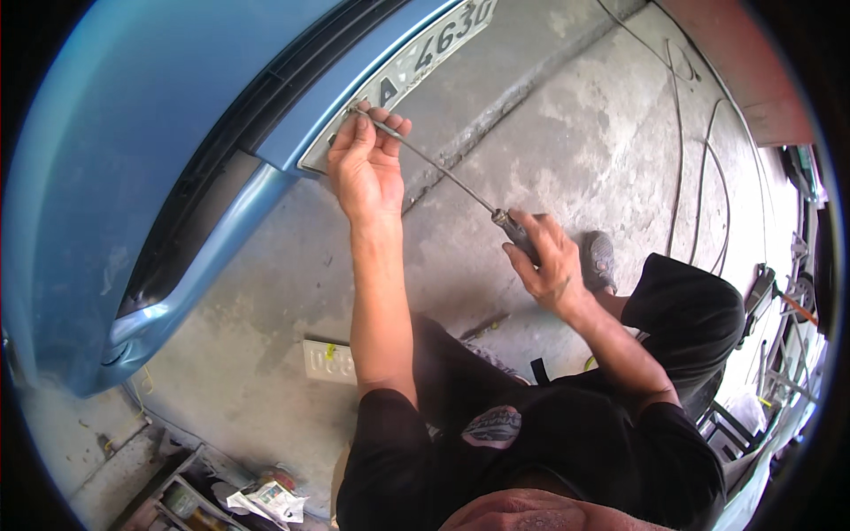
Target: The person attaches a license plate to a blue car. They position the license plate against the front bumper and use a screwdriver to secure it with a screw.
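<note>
Concrete floor (567,159); right hand (553,265) grips screwdriver (443,170), left hand (367,168) pinches shaft end by number plate (412,71); angled push could slip, scratching plate

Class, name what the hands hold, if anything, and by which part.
A screwdriver: right hand on its handle, left hand at the shaft near the tip.

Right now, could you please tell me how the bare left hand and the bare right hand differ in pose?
The bare left hand is at the tip end of the long, thin metal screwdriver; the bare right hand holds its dark handle. The left hand shows its palm to the camera, the right hand its back. Both hands have bent fingers.
</note>
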The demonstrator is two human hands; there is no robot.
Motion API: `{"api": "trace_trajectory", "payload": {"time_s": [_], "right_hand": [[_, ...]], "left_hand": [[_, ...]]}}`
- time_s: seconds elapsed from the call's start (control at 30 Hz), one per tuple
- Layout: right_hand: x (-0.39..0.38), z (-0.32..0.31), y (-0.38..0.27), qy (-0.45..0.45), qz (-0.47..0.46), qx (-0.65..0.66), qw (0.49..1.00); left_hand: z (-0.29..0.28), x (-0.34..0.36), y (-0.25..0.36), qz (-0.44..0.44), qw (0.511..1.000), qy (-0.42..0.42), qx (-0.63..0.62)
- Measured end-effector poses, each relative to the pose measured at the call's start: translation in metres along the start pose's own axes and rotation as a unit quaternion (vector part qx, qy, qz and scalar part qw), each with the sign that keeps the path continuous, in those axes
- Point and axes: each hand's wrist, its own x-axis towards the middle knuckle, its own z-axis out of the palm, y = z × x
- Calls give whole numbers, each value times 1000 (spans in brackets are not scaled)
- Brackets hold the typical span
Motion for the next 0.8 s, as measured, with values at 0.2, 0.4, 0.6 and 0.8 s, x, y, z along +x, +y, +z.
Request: {"api": "trace_trajectory", "payload": {"time_s": [0.2,0.4,0.6,0.8], "right_hand": [[5,-7,19,-110,296,496,809],[5,-4,12,-88,270,499,818],[-3,12,1,47,-7,94,994],[0,-2,15,-143,371,669,628]], "left_hand": [[4,-4,-1,-3,1000,-3,-25],[1,-6,-3,-14,1000,-14,-22],[3,-5,-5,-4,1000,6,-17],[8,-8,-1,-22,1000,-17,-9]]}}
